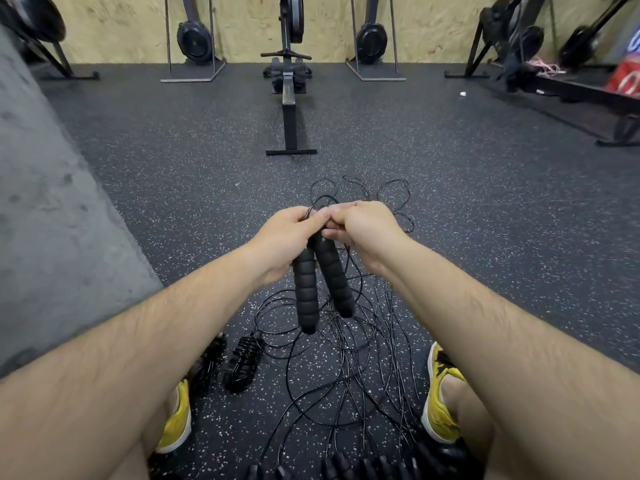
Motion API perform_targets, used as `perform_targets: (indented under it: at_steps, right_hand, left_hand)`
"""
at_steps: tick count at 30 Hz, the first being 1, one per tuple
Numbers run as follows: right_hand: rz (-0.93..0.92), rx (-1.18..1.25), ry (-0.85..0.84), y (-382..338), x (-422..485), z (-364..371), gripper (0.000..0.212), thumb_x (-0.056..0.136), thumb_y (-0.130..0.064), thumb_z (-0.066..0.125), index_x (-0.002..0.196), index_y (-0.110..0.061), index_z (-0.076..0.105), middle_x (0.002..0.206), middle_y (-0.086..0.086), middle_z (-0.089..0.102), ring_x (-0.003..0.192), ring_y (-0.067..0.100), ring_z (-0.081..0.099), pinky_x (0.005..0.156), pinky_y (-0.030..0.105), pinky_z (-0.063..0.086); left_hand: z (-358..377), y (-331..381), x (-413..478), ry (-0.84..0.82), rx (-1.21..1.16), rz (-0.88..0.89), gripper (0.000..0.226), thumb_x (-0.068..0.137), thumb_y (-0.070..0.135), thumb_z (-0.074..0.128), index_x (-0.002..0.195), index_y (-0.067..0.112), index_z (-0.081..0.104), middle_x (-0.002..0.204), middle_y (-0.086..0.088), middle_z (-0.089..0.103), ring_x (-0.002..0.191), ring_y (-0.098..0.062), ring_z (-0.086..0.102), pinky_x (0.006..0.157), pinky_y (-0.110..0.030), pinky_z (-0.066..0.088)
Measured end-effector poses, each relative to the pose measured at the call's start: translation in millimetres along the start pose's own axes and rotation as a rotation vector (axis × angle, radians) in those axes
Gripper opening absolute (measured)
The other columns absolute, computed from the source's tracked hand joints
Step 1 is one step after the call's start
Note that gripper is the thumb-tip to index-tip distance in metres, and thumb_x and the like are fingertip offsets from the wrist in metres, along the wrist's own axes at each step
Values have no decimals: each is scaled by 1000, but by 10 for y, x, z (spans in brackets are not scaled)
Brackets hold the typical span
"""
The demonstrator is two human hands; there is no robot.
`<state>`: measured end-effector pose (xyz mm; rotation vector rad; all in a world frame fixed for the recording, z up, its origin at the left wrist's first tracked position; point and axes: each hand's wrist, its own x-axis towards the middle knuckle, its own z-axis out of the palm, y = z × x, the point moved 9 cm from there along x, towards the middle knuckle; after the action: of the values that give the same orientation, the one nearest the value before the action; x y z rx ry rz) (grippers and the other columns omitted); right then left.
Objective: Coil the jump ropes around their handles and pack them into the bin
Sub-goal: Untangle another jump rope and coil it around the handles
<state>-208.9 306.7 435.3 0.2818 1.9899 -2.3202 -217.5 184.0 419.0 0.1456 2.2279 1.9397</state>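
The upper ends of two foam handles [305, 296] are gripped side by side by the left hand [287, 237] and right hand [367, 232], fingers curled round them. Beneath the grip, loose rope [346, 368] is spread over the floor [173, 188]; a coiled rope [242, 363] lies lower left.
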Motion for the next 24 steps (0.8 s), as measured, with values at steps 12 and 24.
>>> perform_targets:
  at_steps: [12,24]
  right_hand:
    - [-342,-1471,25,121,-468,296,101,67,-49,78,143,-13,21,132,6,39,124,32,45,91,46,44]
    - [-638,-1597,-16,-325,-359,162,47,72,-24,67,110,-22,40,111,0,56,101,29,61,68,34,38]
  left_hand:
    - [-255,-32,26,281,-329,-192,17,104,23,53,106,7,58,107,-19,67,93,-27,65,97,-49,54]
    - [-251,740,-434,-60,1131,546,83,71,45,58,145,12,40,138,-7,45,127,-25,46,109,-45,40]
